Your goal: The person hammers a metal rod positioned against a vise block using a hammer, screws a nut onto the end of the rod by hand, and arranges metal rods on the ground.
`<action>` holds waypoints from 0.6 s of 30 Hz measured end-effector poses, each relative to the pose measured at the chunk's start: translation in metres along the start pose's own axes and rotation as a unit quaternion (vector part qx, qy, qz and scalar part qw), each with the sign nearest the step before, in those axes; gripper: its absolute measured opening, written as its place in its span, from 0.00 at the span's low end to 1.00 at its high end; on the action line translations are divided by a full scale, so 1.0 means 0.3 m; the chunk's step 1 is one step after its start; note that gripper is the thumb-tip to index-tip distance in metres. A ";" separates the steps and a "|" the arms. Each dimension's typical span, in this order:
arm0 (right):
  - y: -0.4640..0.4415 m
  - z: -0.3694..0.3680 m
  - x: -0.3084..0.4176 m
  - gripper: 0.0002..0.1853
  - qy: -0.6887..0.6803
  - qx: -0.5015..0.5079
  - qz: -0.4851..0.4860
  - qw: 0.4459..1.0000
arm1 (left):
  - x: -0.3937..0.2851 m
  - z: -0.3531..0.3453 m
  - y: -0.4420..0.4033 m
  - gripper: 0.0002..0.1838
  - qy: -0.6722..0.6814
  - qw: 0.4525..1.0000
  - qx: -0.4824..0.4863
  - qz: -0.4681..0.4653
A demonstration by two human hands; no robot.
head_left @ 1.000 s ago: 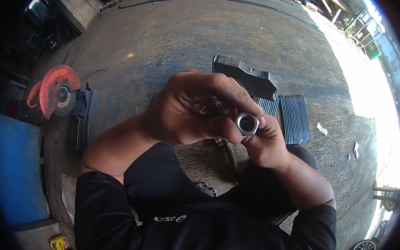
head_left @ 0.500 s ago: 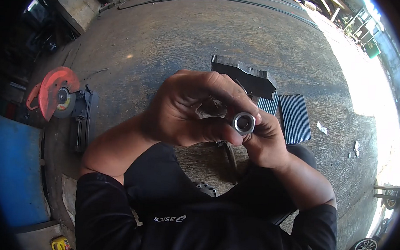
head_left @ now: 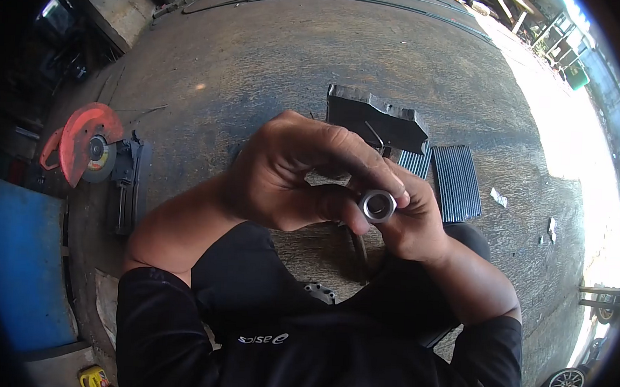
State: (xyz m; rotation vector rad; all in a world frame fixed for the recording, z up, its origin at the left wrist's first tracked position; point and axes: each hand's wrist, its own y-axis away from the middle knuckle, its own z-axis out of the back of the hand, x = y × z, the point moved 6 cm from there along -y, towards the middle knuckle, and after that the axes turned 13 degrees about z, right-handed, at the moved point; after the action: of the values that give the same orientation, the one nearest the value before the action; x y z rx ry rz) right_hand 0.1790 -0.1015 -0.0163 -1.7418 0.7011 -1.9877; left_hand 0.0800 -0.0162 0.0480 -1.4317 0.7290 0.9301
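Observation:
A shiny metal hex nut (head_left: 377,207) faces me with its round hole, held up in front of my lap. My left hand (head_left: 290,171) pinches it from the left between thumb and fingers. Behind it and to the right, my right hand (head_left: 412,216) is closed on the same nut; its fingertips are partly hidden. Just beyond the fingers shows a thin bent metal rod (head_left: 375,134); I cannot tell whether it is held. Below the hands, a dark rod-like piece (head_left: 358,246) lies between my legs, near a metal part with holes (head_left: 320,292).
Ahead stand a dark jagged-edged plate (head_left: 377,120) and a ribbed black panel (head_left: 456,184). A red-guarded cut-off saw (head_left: 92,143) is at the left, above a blue sheet (head_left: 22,262). A yellow container (head_left: 94,378) sits bottom left, a wheel (head_left: 566,384) bottom right.
The hex nut has shifted slightly down and turned a little. My left thumb has slid lower beside it, and more of the bent rod behind shows.

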 end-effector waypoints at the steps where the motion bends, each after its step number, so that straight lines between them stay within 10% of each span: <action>1: -0.004 0.000 0.005 0.08 0.009 0.004 0.010 1.000 | 0.005 -0.001 0.001 0.18 0.008 1.000 0.004 0.019; 18: -0.011 0.012 0.021 0.05 0.052 0.020 0.035 0.998 | 0.027 -0.011 0.001 0.18 0.037 0.998 -0.001 0.056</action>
State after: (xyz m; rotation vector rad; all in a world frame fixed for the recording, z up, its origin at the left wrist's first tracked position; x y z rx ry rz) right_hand 0.1817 -0.1032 -0.0089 -1.5785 0.7392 -2.0431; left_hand 0.0841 -0.0187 0.0406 -1.4458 0.8701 0.9676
